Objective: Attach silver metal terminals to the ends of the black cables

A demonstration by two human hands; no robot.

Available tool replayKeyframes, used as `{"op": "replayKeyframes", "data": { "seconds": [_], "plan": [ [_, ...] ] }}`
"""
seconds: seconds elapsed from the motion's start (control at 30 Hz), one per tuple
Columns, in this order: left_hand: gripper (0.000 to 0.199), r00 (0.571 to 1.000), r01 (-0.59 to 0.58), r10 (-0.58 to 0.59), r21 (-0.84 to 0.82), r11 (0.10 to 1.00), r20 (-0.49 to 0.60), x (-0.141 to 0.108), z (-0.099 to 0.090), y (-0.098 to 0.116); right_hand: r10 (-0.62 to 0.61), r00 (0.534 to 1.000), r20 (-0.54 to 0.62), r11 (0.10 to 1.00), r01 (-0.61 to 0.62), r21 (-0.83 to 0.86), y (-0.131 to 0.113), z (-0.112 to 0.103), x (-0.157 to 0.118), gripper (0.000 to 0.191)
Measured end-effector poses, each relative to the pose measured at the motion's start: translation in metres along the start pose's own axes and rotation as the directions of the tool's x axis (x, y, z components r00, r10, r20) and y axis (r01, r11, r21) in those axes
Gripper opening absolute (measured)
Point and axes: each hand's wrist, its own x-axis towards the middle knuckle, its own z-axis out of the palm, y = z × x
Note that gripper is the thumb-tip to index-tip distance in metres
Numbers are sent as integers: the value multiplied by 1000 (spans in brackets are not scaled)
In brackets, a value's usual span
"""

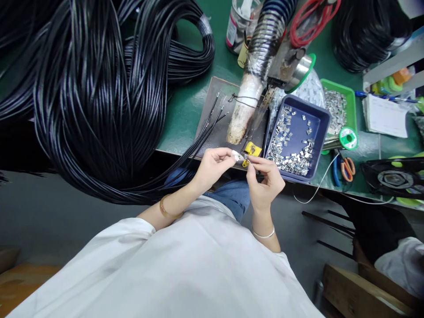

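My left hand (215, 165) is pinched closed, with something small and white at its fingertips. Close against it, my right hand (265, 179) is also pinched, on a small piece too tiny to name. The fingertips of both hands nearly meet in front of a yellow object (253, 149) at the table's edge. Just right of my right hand stands a dark blue tray (320, 132) holding many small metal parts (300, 162). Black cables (202, 139) with stripped ends lie on a dark board (212, 110) beyond my left hand.
Large black cable bundles (99, 88) cover the left side. A ribbed duct (247, 97) points down toward my hands. Right of it are a green tray (353, 104), a solder spool (347, 138), orange-handled scissors (347, 169) and a black fan (394, 179). A person sits at the lower right.
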Motion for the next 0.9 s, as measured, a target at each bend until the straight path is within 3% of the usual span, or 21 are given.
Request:
{"op": "replayKeyframes", "data": {
  "seconds": [0.37, 0.6, 0.9],
  "plan": [
    [17, 1000, -16, 17, -17, 1000, 8, 4, 0, 2, -237, 971, 25, 964, 238, -121, 7, 5, 1, 15],
    [7, 997, -64, 67, 52, 997, -50, 7, 2, 1, -258, 966, 16, 946, 256, -198, 10, 8, 3, 18],
    [7, 992, -31, 38, 61, 998, -118, 8, 5, 3, -224, 973, 49, 953, 229, -196, 7, 9, 7, 14]
  ]
}}
